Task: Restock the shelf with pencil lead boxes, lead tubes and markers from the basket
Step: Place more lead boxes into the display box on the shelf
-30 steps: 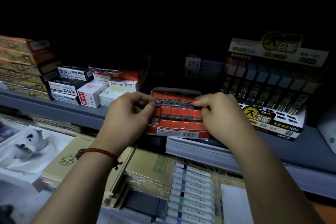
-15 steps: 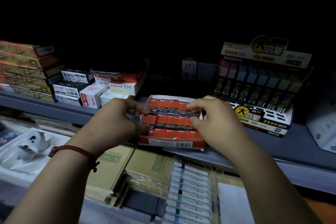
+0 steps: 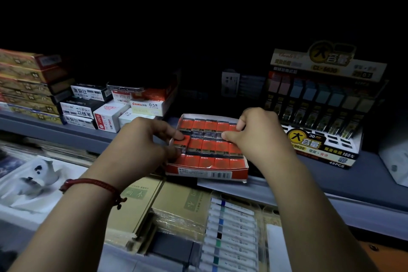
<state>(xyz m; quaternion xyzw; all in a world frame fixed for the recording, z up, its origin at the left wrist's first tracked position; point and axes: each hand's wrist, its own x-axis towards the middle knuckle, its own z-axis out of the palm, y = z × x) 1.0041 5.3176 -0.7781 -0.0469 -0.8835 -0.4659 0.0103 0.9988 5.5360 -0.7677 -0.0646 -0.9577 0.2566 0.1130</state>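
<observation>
At shelf (image 3: 66,133) lip, L hand (image 3: 141,141), R hand (image 3: 258,137) pinch lead boxes (image 3: 208,147).

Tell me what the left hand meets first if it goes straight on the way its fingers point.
The left hand points right, into the orange tray; its fingertips pinch the leftmost lead box of the middle row. Pushing on, it would likely shove that row.

Your open red carton (image 3: 207,174) of small orange 2B lead boxes (image 3: 208,147) lies flat at the shelf's (image 3: 364,176) front edge, rows packed tight. The lead-tube display (image 3: 320,106) stands upright just right of it.
</observation>
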